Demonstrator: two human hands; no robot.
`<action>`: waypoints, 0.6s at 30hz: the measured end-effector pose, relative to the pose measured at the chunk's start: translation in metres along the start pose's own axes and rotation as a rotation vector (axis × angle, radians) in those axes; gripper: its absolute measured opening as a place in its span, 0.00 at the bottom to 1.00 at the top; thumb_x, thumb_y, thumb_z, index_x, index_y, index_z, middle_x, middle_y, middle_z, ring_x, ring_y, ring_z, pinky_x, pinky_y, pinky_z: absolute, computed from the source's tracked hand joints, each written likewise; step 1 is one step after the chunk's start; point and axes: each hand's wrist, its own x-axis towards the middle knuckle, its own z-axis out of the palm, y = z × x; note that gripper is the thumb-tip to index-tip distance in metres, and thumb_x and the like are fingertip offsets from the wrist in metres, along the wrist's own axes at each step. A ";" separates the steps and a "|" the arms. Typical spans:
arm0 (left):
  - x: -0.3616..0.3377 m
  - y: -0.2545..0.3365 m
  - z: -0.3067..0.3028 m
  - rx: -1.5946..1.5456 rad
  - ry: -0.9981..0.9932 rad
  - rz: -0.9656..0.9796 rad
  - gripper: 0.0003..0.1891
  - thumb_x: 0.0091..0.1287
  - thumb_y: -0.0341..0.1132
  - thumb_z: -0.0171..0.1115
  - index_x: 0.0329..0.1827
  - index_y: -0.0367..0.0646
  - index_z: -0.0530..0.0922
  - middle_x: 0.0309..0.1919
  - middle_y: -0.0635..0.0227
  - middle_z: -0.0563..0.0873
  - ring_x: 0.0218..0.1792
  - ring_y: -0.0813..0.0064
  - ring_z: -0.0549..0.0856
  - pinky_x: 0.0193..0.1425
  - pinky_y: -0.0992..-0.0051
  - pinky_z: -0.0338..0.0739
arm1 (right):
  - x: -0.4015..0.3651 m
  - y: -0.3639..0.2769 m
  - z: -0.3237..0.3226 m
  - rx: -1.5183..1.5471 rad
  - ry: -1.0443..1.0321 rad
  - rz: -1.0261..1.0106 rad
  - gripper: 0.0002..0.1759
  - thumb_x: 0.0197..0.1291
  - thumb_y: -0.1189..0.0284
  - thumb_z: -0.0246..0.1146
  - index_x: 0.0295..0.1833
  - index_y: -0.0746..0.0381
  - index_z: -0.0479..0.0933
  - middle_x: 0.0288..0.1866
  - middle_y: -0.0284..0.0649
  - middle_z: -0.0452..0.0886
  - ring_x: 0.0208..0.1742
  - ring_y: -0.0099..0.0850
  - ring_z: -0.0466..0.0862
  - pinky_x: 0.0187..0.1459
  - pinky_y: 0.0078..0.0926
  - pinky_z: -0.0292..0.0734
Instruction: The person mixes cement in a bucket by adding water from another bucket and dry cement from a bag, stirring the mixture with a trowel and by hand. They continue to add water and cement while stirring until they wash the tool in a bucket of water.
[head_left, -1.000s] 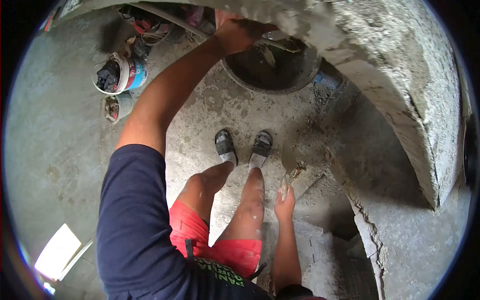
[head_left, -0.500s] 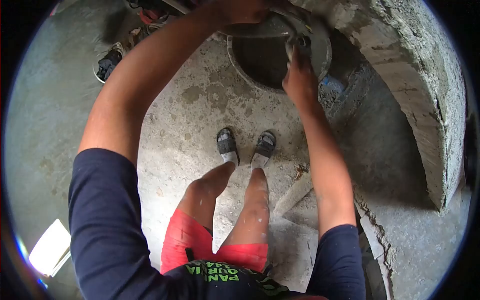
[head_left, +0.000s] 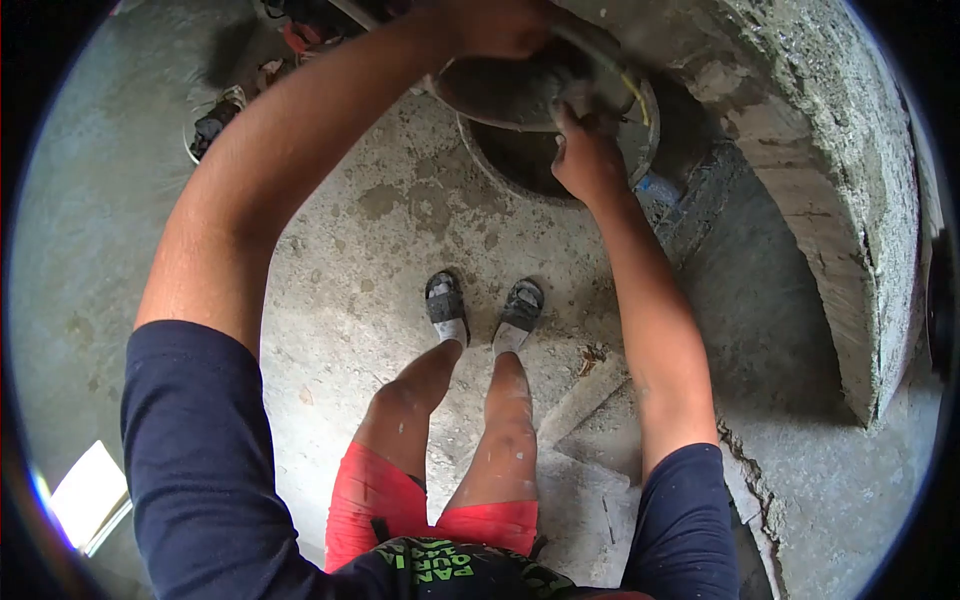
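At the top of the view, my left hand [head_left: 508,28] is closed at the edge of a dark, round, shallow basin [head_left: 475,100]. This basin is tilted over a larger round tub [head_left: 480,155] that has a pale crusted rim and dark grey contents. My right hand [head_left: 592,165] is closed round a trowel, reaching over the basin's right side. Motion blur and shadow smear the trowel, so its blade is hard to make out. A yellowish strip shows on the curved edge right of the basin.
A rough cement-coated wall [head_left: 850,200] curves along the right. Beside the tub lies a plastic bottle [head_left: 658,190]. A white container with dark stuff [head_left: 212,125] stands at upper left. A board [head_left: 585,395] lies near my feet on the stained concrete floor [head_left: 390,240].
The basin has come down and nearer to me, covering more of the tub. My right hand has moved slightly left and nearer, with the trowel now over the basin.
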 end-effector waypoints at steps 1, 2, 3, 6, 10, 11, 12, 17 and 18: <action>-0.007 0.009 -0.001 0.000 0.003 -0.002 0.25 0.63 0.41 0.62 0.64 0.49 0.84 0.57 0.55 0.89 0.58 0.48 0.86 0.71 0.55 0.75 | 0.000 0.005 0.001 -0.002 0.099 0.007 0.46 0.60 0.74 0.67 0.82 0.60 0.55 0.63 0.66 0.76 0.56 0.58 0.84 0.53 0.51 0.84; -0.013 0.018 0.002 -0.012 0.378 0.206 0.25 0.61 0.40 0.63 0.64 0.49 0.85 0.55 0.55 0.89 0.57 0.48 0.87 0.70 0.56 0.76 | 0.002 0.004 -0.007 -0.006 0.099 0.006 0.46 0.60 0.74 0.67 0.82 0.60 0.55 0.63 0.66 0.76 0.56 0.58 0.84 0.53 0.51 0.84; -0.017 0.023 0.002 -0.021 0.754 0.416 0.26 0.59 0.39 0.64 0.64 0.49 0.85 0.53 0.56 0.90 0.55 0.49 0.87 0.69 0.56 0.77 | 0.009 0.005 -0.017 -0.013 0.140 0.013 0.43 0.61 0.73 0.66 0.81 0.61 0.58 0.62 0.66 0.77 0.55 0.57 0.84 0.53 0.52 0.83; -0.020 0.030 -0.001 -0.072 0.616 0.319 0.27 0.59 0.39 0.64 0.65 0.49 0.84 0.56 0.59 0.89 0.58 0.52 0.86 0.70 0.56 0.75 | 0.028 0.002 -0.017 -0.003 0.244 0.004 0.38 0.63 0.73 0.64 0.78 0.62 0.63 0.60 0.66 0.77 0.53 0.58 0.84 0.52 0.54 0.82; 0.004 0.004 -0.007 0.375 0.759 0.255 0.28 0.64 0.41 0.61 0.69 0.48 0.81 0.66 0.61 0.84 0.66 0.54 0.82 0.74 0.56 0.72 | 0.019 -0.012 -0.014 0.100 0.187 -0.064 0.37 0.65 0.74 0.63 0.80 0.61 0.61 0.60 0.67 0.77 0.54 0.61 0.83 0.52 0.54 0.82; 0.005 -0.002 -0.014 0.150 0.681 0.213 0.28 0.66 0.42 0.60 0.71 0.48 0.79 0.69 0.61 0.80 0.68 0.54 0.79 0.75 0.55 0.70 | 0.008 -0.008 -0.009 0.096 0.185 -0.061 0.37 0.65 0.74 0.63 0.80 0.61 0.61 0.60 0.67 0.77 0.54 0.61 0.83 0.52 0.54 0.82; 0.004 -0.007 -0.020 -0.069 0.599 0.168 0.29 0.68 0.44 0.58 0.73 0.48 0.77 0.73 0.62 0.77 0.71 0.55 0.77 0.77 0.55 0.68 | -0.008 -0.004 0.001 0.154 0.214 -0.116 0.37 0.66 0.74 0.62 0.80 0.61 0.61 0.60 0.67 0.77 0.54 0.62 0.83 0.52 0.54 0.82; -0.010 -0.002 -0.005 0.034 0.576 0.166 0.29 0.70 0.45 0.56 0.75 0.49 0.75 0.73 0.61 0.77 0.71 0.54 0.76 0.78 0.54 0.67 | -0.063 0.026 0.002 0.105 0.159 -0.197 0.35 0.68 0.73 0.62 0.80 0.62 0.62 0.58 0.66 0.78 0.54 0.62 0.83 0.51 0.55 0.81; -0.015 0.011 -0.009 0.103 0.595 0.118 0.30 0.70 0.46 0.56 0.76 0.49 0.74 0.73 0.61 0.77 0.72 0.54 0.76 0.78 0.54 0.67 | -0.058 0.033 0.000 0.091 0.230 -0.169 0.35 0.68 0.73 0.62 0.79 0.63 0.63 0.59 0.66 0.78 0.53 0.62 0.84 0.51 0.55 0.81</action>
